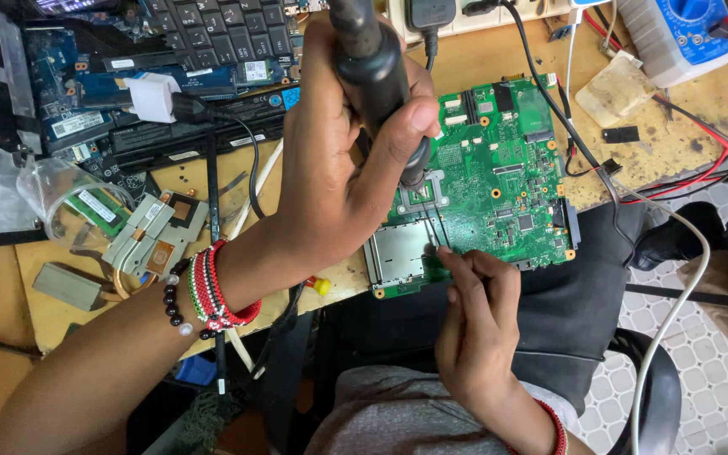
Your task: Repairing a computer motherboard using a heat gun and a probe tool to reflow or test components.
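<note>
A green circuit board (499, 181) lies at the front edge of the wooden bench (465, 59), partly over my lap. My left hand (339, 168) grips a black hot-air tool handle (372, 67), its nozzle pointing down at the board's square chip socket (423, 195). My right hand (478, 324) comes up from below and pinches thin metal tweezers (433, 227), whose tips reach toward the same socket beside a silver metal plate (398, 251). Beaded bracelets sit on both wrists.
A dismantled laptop with its keyboard (212, 25) and blue boards lies at the back left. A copper heatsink (157, 232) and a clear plastic cup (61, 202) stand left. A blue multimeter (684, 29) with red leads sits back right. Cables cross the bench.
</note>
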